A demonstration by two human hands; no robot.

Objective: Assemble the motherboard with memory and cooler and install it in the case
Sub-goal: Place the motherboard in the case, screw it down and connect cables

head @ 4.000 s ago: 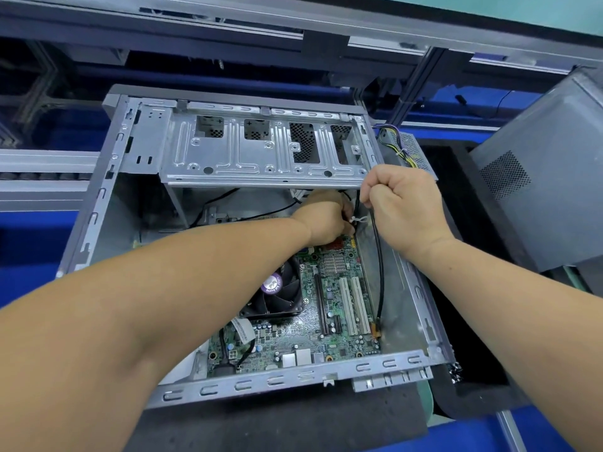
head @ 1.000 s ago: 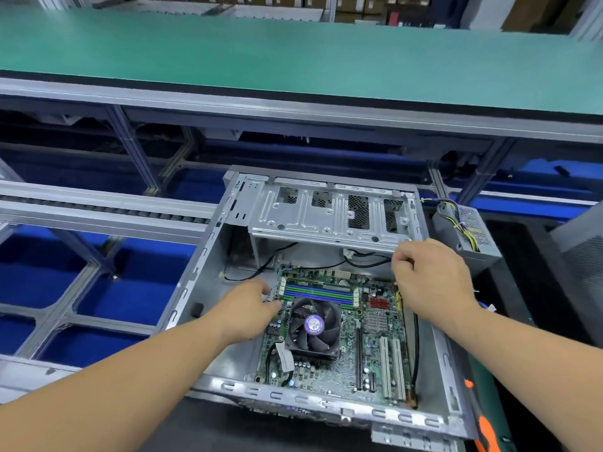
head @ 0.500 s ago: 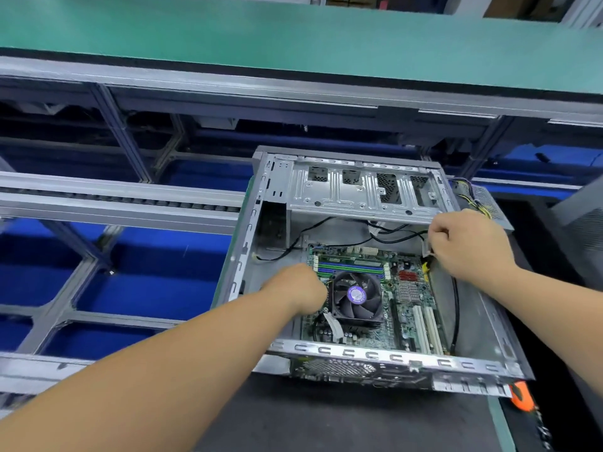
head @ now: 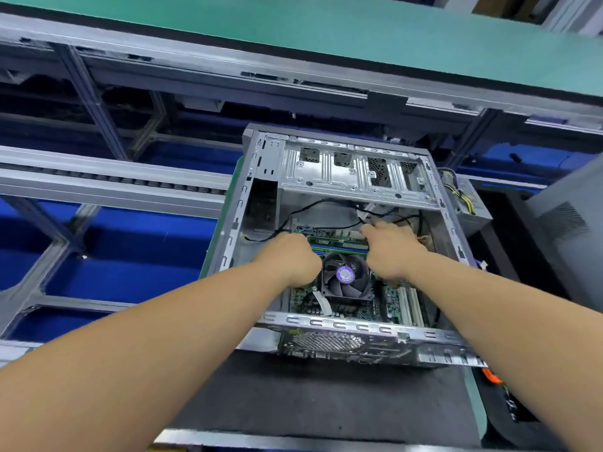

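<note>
Currently the motherboard [head: 355, 298] lies flat inside the open case [head: 329, 324], cooler [head: 345, 276] mounted at centre, memory [head: 339, 247] just beyond it. Left hand [head: 290, 259] sits at the board's left edge beside the cooler, fingers curled under (what they grip, if anything, cannot be told). Right hand [head: 391, 249] reaches past the cooler's right side, fingers extended toward the black cables [head: 313, 207] at the board's far edge.

text: none legible | cooler fan [head: 345, 278] purple hub sticker: print too blurred
</note>
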